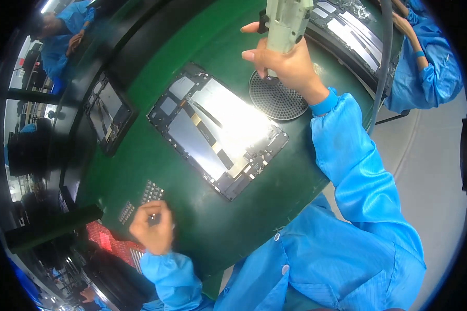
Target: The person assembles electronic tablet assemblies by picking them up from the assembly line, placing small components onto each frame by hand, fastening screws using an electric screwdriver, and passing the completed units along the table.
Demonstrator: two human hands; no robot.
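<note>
In my right hand, at the top of the picture, is a pale green electric screwdriver with a black lever on its side. Its tip points down over a round dark tray full of small holes. My left hand is at the lower left, thumb and fingers pinched together; what they hold, if anything, I cannot make out. Just beyond it lies a small sheet with rows of little parts. An opened tablet-like device, its silver inside facing up, rests on the green mat between my hands.
Another opened device stands at the left, and more lie at the upper right beside a grey cable. A second parts strip and red bubble wrap are near my left hand. Co-workers in blue sit nearby.
</note>
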